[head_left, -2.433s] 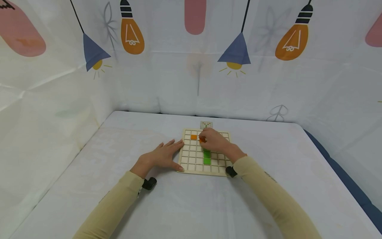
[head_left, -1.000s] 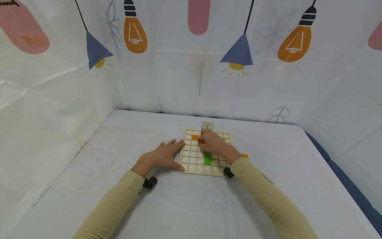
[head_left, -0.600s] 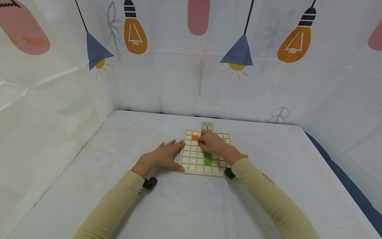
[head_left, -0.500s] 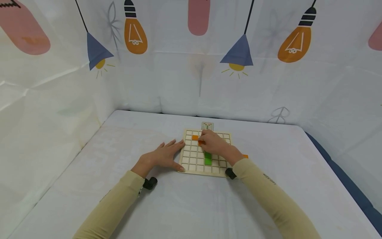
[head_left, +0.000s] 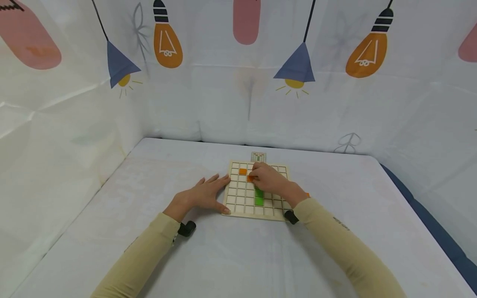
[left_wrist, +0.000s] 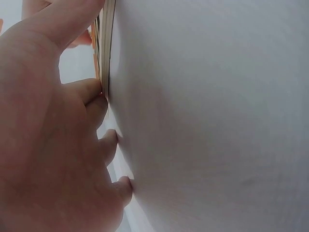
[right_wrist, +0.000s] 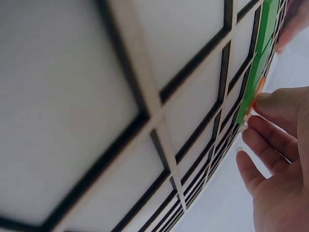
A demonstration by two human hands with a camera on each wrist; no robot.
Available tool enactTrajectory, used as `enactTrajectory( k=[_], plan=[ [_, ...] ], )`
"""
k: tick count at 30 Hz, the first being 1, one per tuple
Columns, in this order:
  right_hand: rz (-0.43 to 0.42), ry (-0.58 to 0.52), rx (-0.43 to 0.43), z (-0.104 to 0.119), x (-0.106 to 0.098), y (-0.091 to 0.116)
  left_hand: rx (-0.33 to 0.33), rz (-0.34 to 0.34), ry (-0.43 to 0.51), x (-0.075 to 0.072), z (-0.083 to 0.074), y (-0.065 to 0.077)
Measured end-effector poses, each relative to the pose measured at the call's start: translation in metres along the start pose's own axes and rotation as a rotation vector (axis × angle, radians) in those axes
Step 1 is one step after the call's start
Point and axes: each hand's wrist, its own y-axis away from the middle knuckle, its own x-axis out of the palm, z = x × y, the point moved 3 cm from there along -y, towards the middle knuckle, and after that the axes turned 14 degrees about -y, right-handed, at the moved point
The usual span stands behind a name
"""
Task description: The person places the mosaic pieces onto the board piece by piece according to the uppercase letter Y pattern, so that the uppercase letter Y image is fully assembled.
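A light wooden grid board (head_left: 240,210) lies flat on the table. My left hand (head_left: 203,193) is spread at its left side, fingertips and thumb touching the edge. Over the upper middle of the grid is my right hand (head_left: 270,179), pinching an orange tile (head_left: 250,178) at its cell. In the right wrist view the thumb (right_wrist: 280,104) touches that orange tile (right_wrist: 260,86), beside a row of green tiles (right_wrist: 258,60). Another orange tile (head_left: 242,171) sits one row up and to the left. Green tiles (head_left: 258,198) run down the middle column, partly hidden by the right hand.
A small printed pattern card (head_left: 258,157) lies behind the board. Right of the board, an orange piece (head_left: 307,195) shows past the right forearm, mostly covered. White cloth walls with lamp prints stand around the white table (head_left: 238,256).
The right hand has lowered the orange tile to the grid and shifted it slightly down. Lately that hand has drawn a little to the right, showing more of the tile. The left hand stays put.
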Motion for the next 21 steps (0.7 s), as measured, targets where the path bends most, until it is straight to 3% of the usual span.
enactTrajectory(
  k=[12, 21],
  plan=[
    [-0.019, -0.036, -0.026, -0.012, -0.008, 0.014, 0.009, -0.013, 0.002, 0.002, 0.001, -0.002],
    [-0.024, -0.047, 0.038, -0.019, -0.015, 0.026, -0.004, -0.008, -0.002, 0.001, 0.000, -0.002]
  ],
)
